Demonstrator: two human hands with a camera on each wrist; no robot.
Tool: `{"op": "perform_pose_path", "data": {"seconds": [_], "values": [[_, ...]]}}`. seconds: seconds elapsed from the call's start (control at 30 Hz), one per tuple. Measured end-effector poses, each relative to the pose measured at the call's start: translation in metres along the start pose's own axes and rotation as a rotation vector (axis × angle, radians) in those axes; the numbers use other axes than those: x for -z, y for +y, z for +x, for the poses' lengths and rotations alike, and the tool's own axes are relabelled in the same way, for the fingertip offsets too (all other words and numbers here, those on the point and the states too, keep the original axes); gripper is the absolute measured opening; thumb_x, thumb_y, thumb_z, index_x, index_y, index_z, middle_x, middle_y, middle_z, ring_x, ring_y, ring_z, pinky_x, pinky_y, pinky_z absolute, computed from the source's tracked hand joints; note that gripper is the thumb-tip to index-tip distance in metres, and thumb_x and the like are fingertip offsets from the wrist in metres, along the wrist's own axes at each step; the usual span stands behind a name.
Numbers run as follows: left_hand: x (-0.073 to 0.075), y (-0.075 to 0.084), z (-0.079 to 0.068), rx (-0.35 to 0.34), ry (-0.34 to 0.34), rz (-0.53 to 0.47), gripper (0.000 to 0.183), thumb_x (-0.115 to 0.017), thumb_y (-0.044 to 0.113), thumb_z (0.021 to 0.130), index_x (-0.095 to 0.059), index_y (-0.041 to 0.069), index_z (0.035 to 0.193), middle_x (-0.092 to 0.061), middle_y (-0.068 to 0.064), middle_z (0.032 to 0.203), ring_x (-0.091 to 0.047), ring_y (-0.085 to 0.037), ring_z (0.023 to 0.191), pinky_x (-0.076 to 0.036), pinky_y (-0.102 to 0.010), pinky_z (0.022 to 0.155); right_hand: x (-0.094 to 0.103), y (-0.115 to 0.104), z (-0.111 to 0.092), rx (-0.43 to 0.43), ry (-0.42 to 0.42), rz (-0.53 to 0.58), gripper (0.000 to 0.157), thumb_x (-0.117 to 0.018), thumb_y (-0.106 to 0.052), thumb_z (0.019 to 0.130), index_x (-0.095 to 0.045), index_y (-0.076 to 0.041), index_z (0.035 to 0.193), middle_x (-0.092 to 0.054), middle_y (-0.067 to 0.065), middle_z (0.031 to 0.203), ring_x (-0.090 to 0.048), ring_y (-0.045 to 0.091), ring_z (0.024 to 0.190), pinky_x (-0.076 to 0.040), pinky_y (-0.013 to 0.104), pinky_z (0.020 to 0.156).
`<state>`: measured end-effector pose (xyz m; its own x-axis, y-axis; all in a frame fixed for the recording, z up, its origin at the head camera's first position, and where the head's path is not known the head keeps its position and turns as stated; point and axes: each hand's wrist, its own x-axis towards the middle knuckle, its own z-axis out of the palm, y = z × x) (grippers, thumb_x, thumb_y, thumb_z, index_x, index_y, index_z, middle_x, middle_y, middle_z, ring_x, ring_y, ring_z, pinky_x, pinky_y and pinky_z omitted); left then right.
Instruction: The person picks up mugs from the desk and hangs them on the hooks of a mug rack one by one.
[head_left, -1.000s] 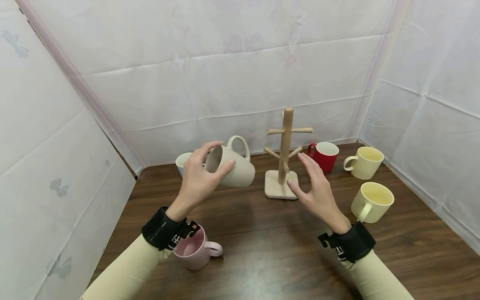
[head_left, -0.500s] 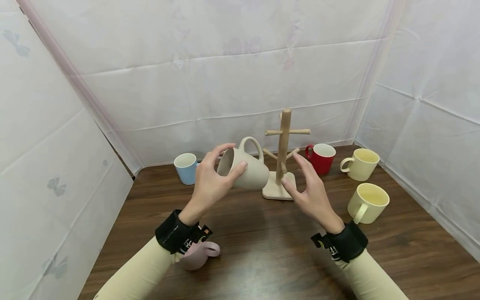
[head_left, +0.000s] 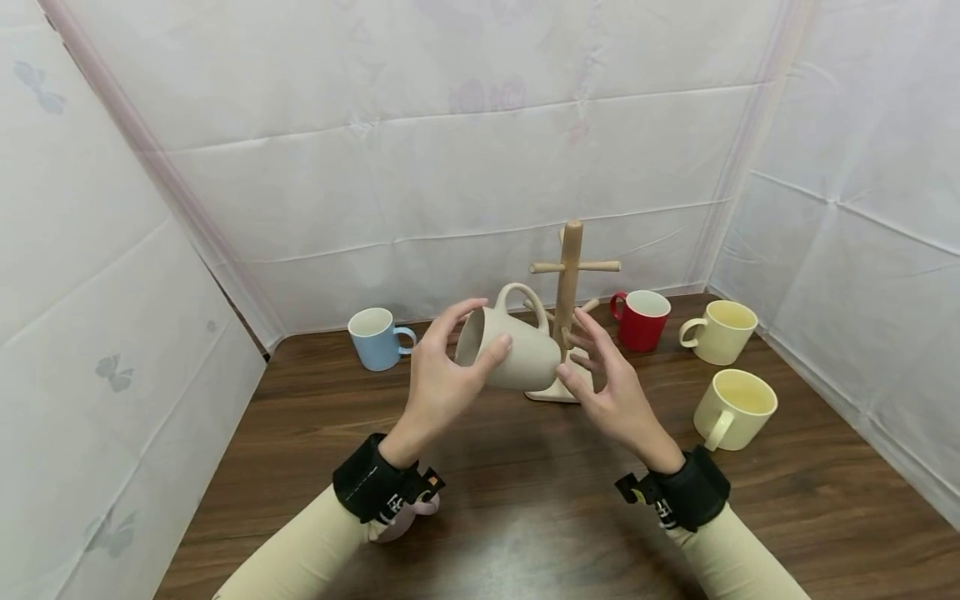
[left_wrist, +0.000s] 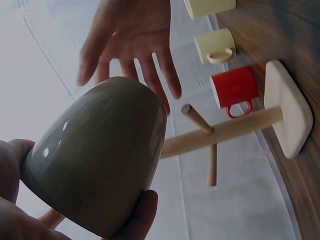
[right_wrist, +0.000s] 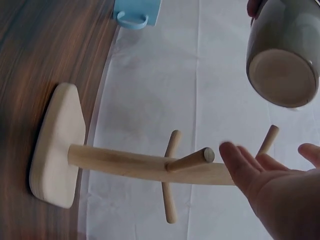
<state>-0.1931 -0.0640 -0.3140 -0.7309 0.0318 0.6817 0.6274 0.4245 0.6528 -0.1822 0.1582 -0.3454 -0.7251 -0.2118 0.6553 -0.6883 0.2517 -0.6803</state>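
Observation:
A grey-beige mug (head_left: 521, 354) is tipped on its side in the air, its mouth toward my left hand (head_left: 442, 375) and its handle pointing up. That hand grips it near the rim, thumb in front and fingers behind. My right hand (head_left: 611, 396) is held up by the mug's base, fingers spread and slightly bent. In the right wrist view a gap shows between these fingers and the mug's base (right_wrist: 282, 77). Behind both hands stands a wooden mug tree (head_left: 570, 287) with bare pegs; the mug and right hand partly cover its lower part.
Back left on the wooden table (head_left: 315, 467) stands a blue mug (head_left: 377, 340). To the tree's right are a red mug (head_left: 642, 323) and two yellow mugs, one behind (head_left: 723, 335) and one in front (head_left: 738, 412). A pink mug (head_left: 397, 527) is mostly hidden by my left wrist.
My left hand has carried the grey-beige mug rightward and slightly down, in front of the mug tree. The right hand has shifted a little left, closer to the mug's base.

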Motion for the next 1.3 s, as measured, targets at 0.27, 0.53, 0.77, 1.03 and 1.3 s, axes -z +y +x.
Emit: {"op": "perform_pose_path", "data": {"seconds": [0.27,0.53,0.77,1.03,1.3], "values": [[-0.012,0.004,-0.008,0.039,0.01,-0.023,0.047,-0.068,0.049,0.078,-0.055,0.038,0.122,-0.057,0.005,0.116,-0.054,-0.012,0.099,-0.045,-0.04,0.082,0.001,0.022,-0.008,-0.085,-0.111,0.217,0.077,-0.057,-0.003,0.088,-0.015,-0.025,0.149,-0.034,0.006,0.144,-0.052,0.026,0.111,-0.051,0.038,0.082],[-0.02,0.005,-0.013,0.06,0.015,-0.045,0.048,-0.067,0.05,0.079,-0.054,0.037,0.123,-0.057,0.006,0.115,-0.053,-0.012,0.1,-0.046,-0.04,0.081,0.002,0.023,-0.012,-0.108,-0.129,0.304,0.081,-0.06,0.003,0.085,-0.017,-0.024,0.148,-0.038,0.011,0.139,-0.052,0.028,0.112,-0.05,0.041,0.082],[-0.029,0.007,-0.019,0.082,0.016,-0.088,0.049,-0.066,0.05,0.079,-0.055,0.035,0.124,-0.057,0.006,0.113,-0.056,-0.01,0.095,-0.048,-0.039,0.075,0.004,0.017,-0.018,-0.129,-0.13,0.266,0.081,-0.059,0.005,0.085,-0.016,-0.021,0.148,-0.046,0.017,0.129,-0.055,0.028,0.106,-0.053,0.038,0.077],[-0.04,0.004,-0.025,0.097,-0.013,-0.122,0.047,-0.065,0.05,0.081,-0.051,0.041,0.125,-0.057,0.004,0.114,-0.055,-0.012,0.096,-0.048,-0.039,0.077,0.011,-0.004,-0.022,-0.149,-0.101,0.217,0.078,-0.062,0.005,0.083,-0.021,-0.016,0.146,-0.049,0.02,0.123,-0.057,0.029,0.102,-0.053,0.037,0.076],[-0.048,-0.001,-0.031,0.129,-0.062,-0.165,0.05,-0.064,0.049,0.081,-0.048,0.041,0.128,-0.054,0.008,0.119,-0.056,-0.014,0.094,-0.051,-0.038,0.072,0.018,-0.001,-0.027,-0.153,-0.082,0.153,0.07,-0.065,0.004,0.081,-0.029,-0.006,0.141,-0.05,0.02,0.124,-0.058,0.029,0.1,-0.054,0.036,0.073]]}}
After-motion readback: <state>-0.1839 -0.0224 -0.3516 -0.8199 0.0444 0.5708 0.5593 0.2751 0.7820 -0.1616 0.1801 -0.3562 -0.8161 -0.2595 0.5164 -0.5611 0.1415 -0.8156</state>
